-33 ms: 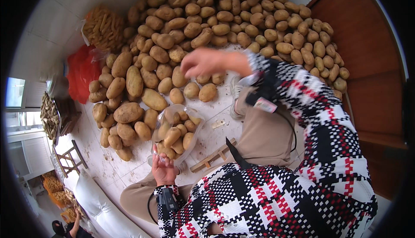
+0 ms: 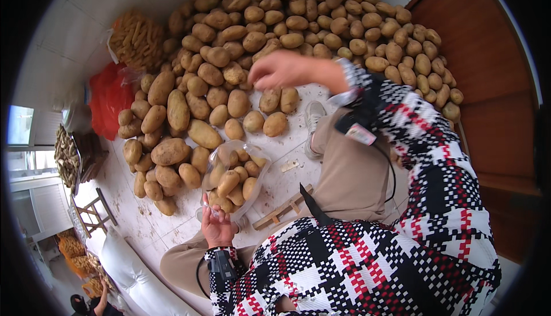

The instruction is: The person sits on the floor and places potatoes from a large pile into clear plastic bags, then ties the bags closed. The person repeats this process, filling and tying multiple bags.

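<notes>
Steadying the clear plastic bag, the left hand has its fingers bent at the near left edge, seemingly pinching the film, though that detail is too small to be sure of. The bag rests on the tiled floor, partly filled with potatoes. Beyond it and to the right, the right hand hangs above the near edge of the large potato pile, its fingers partly curled and blurred; whether they hold anything I cannot tell. Several loose potatoes lie between that hand and the bag. Good handling here likely means leaving the bag's weight on the floor, since thin film may tear at a pinched edge, and holding its mouth spread. Lifting potatoes from the top or rim of the pile, with a full palm, should avoid a slide
</notes>
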Tool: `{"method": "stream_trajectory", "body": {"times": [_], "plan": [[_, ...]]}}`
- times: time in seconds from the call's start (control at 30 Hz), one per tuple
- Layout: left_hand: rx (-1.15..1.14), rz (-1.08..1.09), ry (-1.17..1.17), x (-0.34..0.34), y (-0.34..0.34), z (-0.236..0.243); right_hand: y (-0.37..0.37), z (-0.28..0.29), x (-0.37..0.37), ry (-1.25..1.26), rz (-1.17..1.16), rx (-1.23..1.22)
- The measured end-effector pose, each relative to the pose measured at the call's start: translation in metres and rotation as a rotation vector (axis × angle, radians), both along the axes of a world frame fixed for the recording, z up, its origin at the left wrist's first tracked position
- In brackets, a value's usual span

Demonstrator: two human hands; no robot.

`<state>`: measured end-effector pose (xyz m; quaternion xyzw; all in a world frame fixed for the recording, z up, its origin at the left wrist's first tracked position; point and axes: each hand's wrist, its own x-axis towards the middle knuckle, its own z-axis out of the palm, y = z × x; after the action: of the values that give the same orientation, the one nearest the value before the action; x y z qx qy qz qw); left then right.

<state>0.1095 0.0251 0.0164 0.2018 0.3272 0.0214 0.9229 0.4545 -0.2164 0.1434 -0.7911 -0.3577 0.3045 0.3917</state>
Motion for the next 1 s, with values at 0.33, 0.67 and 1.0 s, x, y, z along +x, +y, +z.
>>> {"method": "stream_trajectory", "body": {"times": [0.33, 0.67, 1.0], "plan": [[0.004, 0.004, 0.030, -0.001, 0.003, -0.002, -0.267, -0.027, -0.029, 0.146, -0.905, 0.070], [0.068, -0.007, 0.136, 0.000, 0.000, 0.010, -0.324, -0.150, -0.131, 0.512, -1.276, -0.058], [0.090, -0.003, 0.215, 0.002, -0.004, 0.013, -0.319, -0.165, -0.113, 0.482, -1.204, -0.085]]}}
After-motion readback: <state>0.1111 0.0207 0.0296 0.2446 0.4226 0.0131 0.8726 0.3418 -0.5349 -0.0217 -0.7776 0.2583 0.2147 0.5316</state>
